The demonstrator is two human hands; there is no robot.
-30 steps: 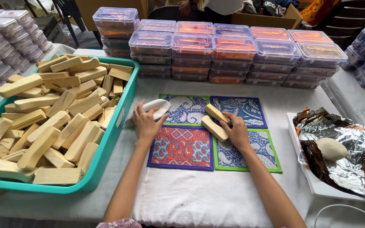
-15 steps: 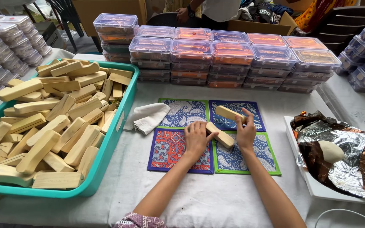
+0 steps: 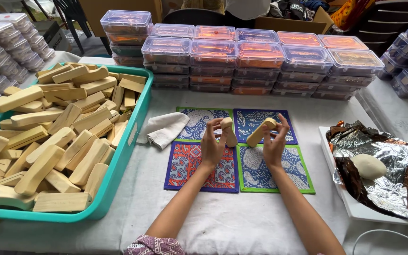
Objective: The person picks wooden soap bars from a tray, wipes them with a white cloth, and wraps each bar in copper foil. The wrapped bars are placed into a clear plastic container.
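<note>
My left hand (image 3: pixel 212 145) holds a pale wooden block (image 3: pixel 228 131) upright above the patterned mats. In my right hand (image 3: pixel 275 144) a second wooden block (image 3: pixel 260 131) is held tilted, just right of the first. The two blocks are close together but apart. Beneath both hands lie four square patterned mats (image 3: pixel 199 170), blue and red with coloured borders, on the white tablecloth. A folded white cloth (image 3: pixel 165 129) rests left of the mats.
A teal tub (image 3: pixel 119 163) full of several wooden blocks fills the left. Stacked clear lidded boxes (image 3: pixel 242 61) line the back and both sides. At right, a white tray (image 3: pixel 341 189) holds crumpled foil and a pale dough-like lump (image 3: pixel 368 166).
Both hands have lifted off the mats, each raising a wooden block. The left hand left the white cloth a second ago and moved right to the blocks.
</note>
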